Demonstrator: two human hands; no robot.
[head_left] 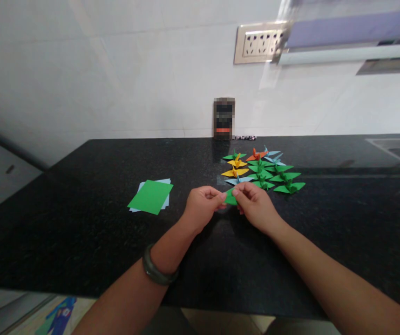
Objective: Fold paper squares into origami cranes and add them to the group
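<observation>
Between my hands is a small folded piece of green origami paper (231,197), held a little above the black counter. My left hand (205,204) pinches its left side between thumb and fingers. On the other side, my right hand (254,204) grips it with the thumb on top, hiding much of the paper. Just beyond my hands stand several folded paper cranes (285,177) in rows, in green, yellow, orange and light blue. To the left lies a stack of square paper (151,196), a green sheet on top and pale blue ones underneath.
A blurred-out upright dark object (224,118) leans at the wall, with a beaded strap (245,137) beside it. The black counter (81,223) ends at the white wall. A socket panel (261,43) sits above. Something blue and green (58,316) is below the counter's front left edge.
</observation>
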